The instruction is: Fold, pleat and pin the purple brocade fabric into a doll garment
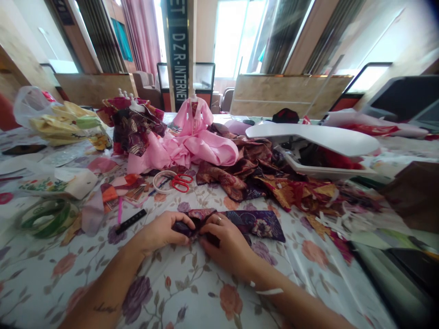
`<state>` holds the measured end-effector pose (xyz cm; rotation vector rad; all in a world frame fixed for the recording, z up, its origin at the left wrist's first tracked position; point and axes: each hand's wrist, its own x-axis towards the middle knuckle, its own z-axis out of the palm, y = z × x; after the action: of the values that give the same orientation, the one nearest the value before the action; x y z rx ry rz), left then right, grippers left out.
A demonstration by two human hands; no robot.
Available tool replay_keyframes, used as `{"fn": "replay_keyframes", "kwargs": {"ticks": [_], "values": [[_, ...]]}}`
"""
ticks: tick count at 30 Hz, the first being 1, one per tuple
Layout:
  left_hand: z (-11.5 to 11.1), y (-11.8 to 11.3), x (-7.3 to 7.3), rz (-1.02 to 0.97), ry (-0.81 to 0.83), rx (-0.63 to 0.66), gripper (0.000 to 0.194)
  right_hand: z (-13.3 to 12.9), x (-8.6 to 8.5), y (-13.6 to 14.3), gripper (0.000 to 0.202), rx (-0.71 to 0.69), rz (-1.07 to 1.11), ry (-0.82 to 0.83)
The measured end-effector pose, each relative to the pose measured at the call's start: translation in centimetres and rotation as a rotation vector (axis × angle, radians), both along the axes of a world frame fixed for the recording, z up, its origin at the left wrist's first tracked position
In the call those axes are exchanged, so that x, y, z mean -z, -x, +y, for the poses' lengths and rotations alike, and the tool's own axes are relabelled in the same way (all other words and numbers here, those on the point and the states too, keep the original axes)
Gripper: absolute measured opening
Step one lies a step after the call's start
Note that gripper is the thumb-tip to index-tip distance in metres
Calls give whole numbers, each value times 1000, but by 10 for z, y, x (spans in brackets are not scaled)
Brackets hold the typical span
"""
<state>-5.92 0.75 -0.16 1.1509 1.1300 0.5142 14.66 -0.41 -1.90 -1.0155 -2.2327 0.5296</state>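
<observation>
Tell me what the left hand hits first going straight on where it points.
Past the dark patterned cloth it holds, the left hand would probably meet the right hand first; exact depth between them is unclear.

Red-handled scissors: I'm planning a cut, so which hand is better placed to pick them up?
Probably the left hand: it looks nearer, just below the red-handled scissors in the picture. The right hand is farther right. Both are on the patterned fabric.
</observation>
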Motion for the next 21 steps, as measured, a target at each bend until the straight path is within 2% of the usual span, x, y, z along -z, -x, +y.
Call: {"fn": "replay_keyframes", "kwargs": {"ticks": [9, 13, 18, 21], "values": [[0, 1, 1, 5, -13, 5, 36, -4, -2, 0, 12, 24, -83, -178], [0, 1, 1, 29, -14, 5, 36, -4, -1, -1, 14, 22, -137, -316], [0, 0, 4, 76, -23, 13, 34, -1, -1, -2, 22, -104, -376, -627], [1, 0, 6, 105, -39, 23, 32, 0, -1, -1, 24, -172, -451, -730]]}}
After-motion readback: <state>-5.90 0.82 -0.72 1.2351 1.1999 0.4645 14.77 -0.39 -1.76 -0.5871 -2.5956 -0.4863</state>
